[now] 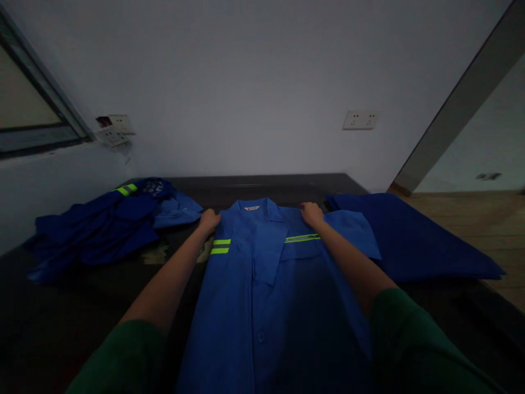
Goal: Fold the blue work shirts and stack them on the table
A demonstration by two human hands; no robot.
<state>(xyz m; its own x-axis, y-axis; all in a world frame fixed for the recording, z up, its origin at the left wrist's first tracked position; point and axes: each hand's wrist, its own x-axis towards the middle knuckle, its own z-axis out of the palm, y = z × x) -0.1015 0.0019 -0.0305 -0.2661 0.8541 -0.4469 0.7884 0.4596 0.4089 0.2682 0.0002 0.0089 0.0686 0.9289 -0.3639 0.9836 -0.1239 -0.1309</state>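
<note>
A blue work shirt (229, 306) with yellow-green reflective stripes lies front side up on a dark table, its collar towards the wall. My left hand (210, 220) is closed on the shirt's edge at the left shoulder. On the other side, my right hand (312, 214) grips the cloth near the right shoulder, fingertips curled over it. Beyond that hand the short sleeve spreads out to the right. On the left no sleeve shows; it may be folded under. A white label sits inside the collar, and one front flap lies turned open.
Crumpled dark blue garments (102, 224) with a reflective stripe are heaped at the left. Flat folded blue cloth (426, 241) lies on the right, partly under the sleeve. The table (262, 183) meets a white wall with sockets (361, 120). Wooden floor (471, 216) shows at far right.
</note>
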